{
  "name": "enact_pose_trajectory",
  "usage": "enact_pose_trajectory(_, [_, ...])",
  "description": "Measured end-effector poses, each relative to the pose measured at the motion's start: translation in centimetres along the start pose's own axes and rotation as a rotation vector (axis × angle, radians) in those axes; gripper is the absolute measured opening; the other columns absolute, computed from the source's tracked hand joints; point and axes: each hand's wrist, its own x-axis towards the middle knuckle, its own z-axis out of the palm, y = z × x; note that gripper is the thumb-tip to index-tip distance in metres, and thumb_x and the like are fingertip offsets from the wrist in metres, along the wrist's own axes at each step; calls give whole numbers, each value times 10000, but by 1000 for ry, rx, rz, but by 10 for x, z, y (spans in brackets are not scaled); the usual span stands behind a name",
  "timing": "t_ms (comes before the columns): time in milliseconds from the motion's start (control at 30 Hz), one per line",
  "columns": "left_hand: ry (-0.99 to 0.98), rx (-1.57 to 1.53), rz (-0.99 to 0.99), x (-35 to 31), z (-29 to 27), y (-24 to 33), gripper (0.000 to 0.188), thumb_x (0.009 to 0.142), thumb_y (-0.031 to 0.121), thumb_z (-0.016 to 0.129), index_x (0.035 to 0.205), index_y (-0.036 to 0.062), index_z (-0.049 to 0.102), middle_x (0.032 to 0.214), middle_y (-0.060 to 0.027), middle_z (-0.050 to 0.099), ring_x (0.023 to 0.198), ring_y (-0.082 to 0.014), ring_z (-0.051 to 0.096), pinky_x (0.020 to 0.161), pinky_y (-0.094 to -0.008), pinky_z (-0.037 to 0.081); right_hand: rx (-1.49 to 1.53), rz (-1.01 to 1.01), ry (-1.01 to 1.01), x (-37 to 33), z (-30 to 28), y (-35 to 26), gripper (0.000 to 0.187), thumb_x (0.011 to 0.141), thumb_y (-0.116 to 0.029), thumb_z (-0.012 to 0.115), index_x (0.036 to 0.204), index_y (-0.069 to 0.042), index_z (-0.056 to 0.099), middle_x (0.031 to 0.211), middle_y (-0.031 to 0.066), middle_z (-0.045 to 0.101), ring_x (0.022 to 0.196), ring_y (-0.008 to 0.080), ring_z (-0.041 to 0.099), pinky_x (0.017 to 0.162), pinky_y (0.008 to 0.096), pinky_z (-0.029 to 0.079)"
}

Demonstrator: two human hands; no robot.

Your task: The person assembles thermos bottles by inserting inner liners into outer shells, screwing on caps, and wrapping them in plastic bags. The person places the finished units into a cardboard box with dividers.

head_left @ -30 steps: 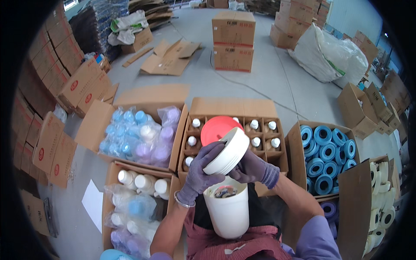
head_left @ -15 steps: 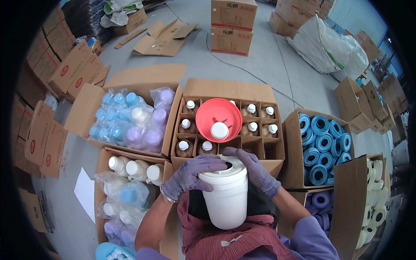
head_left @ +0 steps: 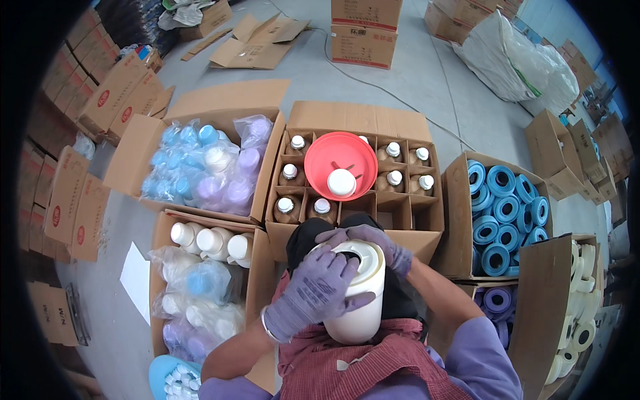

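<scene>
A white plastic cylindrical flask body (head_left: pixel 360 318) stands tilted in my lap. A cream collar ring (head_left: pixel 368 260) with a dark round opening sits at its top. Wrapped round the upper left side is my left hand (head_left: pixel 312 288), in a purple-grey glove, its thumb stretched across the front. My gloved right hand (head_left: pixel 379 241) grips the far right rim, its fingers meeting the left hand's. Just beyond, a red dish (head_left: pixel 327 159) holding a white cap (head_left: pixel 342 183) rests on a divided carton (head_left: pixel 347 117) of bottles with white and silvery tops.
At left, one carton (head_left: pixel 131 163) holds bagged blue and purple flasks; a nearer one holds white flasks (head_left: pixel 215 243). A blue tub (head_left: pixel 160 375) contains small white pieces. At right stand boxes of blue rings (head_left: pixel 507 208), purple rings (head_left: pixel 497 301) and cream rings (head_left: pixel 583 335).
My left hand has shifted from the ring's top down round the flask's side. The right hand has moved round the far rim toward the left, and the flask tilts more upright toward me.
</scene>
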Motion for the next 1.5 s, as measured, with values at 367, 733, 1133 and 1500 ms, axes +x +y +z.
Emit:
enact_pose_trajectory(367, [380, -683, -250, -18, 57, -47, 258, 959, 156, 517, 1096, -21, 644, 1151, -200, 666, 1172, -347, 606, 1096, -451, 397, -660, -151, 478, -10, 68, -49, 359, 1048, -228, 407, 1214, 6, 623, 1138, 137, 668, 1084, 227, 629, 984, 330, 469])
enact_pose_trajectory(733, [221, 166, -137, 4, 30, 33, 307, 912, 325, 601, 877, 21, 617, 829, -146, 586, 851, -328, 601, 915, -485, 477, 48, -36, 77, 12, 11, -16, 402, 1049, -233, 408, 1229, 50, 629, 1221, 110, 670, 1118, 177, 625, 1036, 304, 442])
enact_pose_trajectory(1133, [144, -288, -52, -19, 120, -3, 312, 889, 235, 644, 1144, 56, 634, 1333, -165, 541, 1334, -390, 416, 1130, -471, 310, -1475, 65, 488, -168, 133, -93, 514, 862, -334, 670, 1332, -139, 596, 1051, 117, 636, 837, 288, 657, 782, 396, 544])
enact_pose_trajectory(1500, [-136, -1423, -1024, -82, 75, 15, 349, 937, 240, 633, 1177, -11, 667, 1060, -61, 701, 1010, -134, 646, 898, -252, 504, -899, -224, 625, -171, 75, -17, 538, 1012, -404, 431, 1385, -23, 504, 1258, 183, 618, 1157, 342, 605, 1038, 405, 443])
